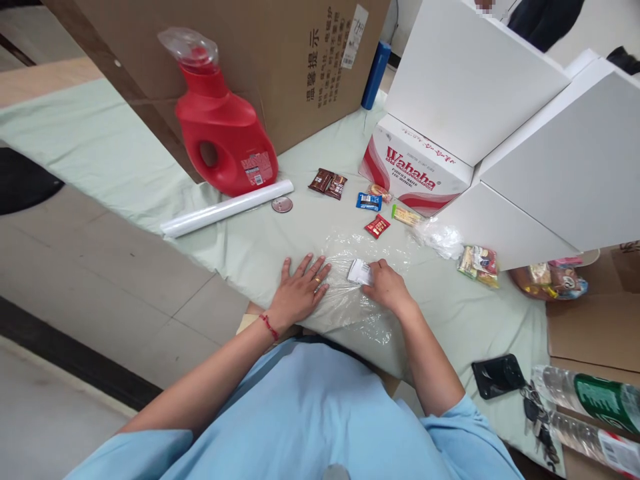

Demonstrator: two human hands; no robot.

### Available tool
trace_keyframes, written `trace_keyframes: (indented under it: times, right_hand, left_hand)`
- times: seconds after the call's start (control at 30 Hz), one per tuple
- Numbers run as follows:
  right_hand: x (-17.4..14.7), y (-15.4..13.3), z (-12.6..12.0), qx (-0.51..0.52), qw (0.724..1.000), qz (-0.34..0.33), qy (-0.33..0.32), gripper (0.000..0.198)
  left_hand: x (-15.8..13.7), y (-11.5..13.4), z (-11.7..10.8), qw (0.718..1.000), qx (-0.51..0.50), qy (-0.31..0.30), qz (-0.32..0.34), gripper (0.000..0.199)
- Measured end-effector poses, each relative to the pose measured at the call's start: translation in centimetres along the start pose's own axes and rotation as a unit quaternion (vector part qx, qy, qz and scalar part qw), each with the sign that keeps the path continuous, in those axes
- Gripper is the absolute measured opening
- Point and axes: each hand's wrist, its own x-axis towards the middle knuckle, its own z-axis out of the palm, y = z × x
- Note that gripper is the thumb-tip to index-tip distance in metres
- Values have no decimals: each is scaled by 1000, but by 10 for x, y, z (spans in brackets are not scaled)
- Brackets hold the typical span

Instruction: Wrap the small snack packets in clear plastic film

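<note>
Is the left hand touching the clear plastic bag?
Touching: the head view shows the left hand lying flat, palm down, on the clear plastic bag.

Packet [359,271] on wrap [350,293], between hands

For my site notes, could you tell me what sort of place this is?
Probably a makeshift packing spot on an indoor floor: a green cloth spread over tiles, large cardboard box and Wahaha carton beside it, both hands on clear plastic wrap.

"Wahaha" on white carton [415,175]
</note>
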Motion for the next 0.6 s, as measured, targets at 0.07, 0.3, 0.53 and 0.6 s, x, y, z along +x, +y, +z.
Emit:
trace_keyframes:
  times: [0.07, 0.3, 0.53, 0.6]
  right_hand:
    - [0, -1, -1, 1, 1000, 0, 5, 40]
    - [5, -4, 8, 31, 999, -7, -1, 44]
    - [-8, 16, 17, 79, 997, -6, 25, 47]
    - [-17, 30, 23, 112, 993, -2, 46, 50]
  left_hand:
    - [0, 0, 0, 1000, 0, 2, 2, 55]
    - [0, 0, 1, 1000, 5, 4, 2, 55]
    - [0, 0, 1, 1000, 13, 7, -4, 56]
    - [0, 0, 1, 1000, 11, 6, -5, 56]
